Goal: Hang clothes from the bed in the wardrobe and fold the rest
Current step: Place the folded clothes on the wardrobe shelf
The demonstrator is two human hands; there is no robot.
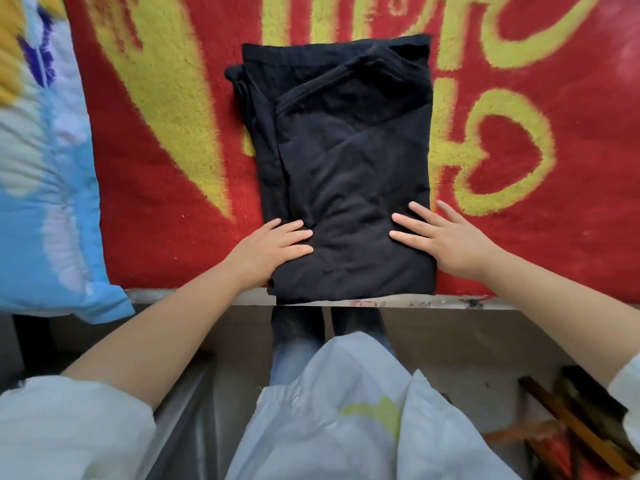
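A black garment (343,161) lies folded into a long rectangle on the red and yellow blanket (166,188) that covers the bed. Its near end reaches the bed's front edge. My left hand (273,245) rests flat on the garment's near left corner, fingers straight and pointing right. My right hand (440,240) lies flat on the near right edge, fingers spread and pointing left. Neither hand grips the cloth.
A blue patterned quilt (48,188) lies along the left side of the bed and hangs over its front edge. Wooden pieces and red cloth (571,434) sit on the floor at the lower right. I stand close against the bed edge (194,296).
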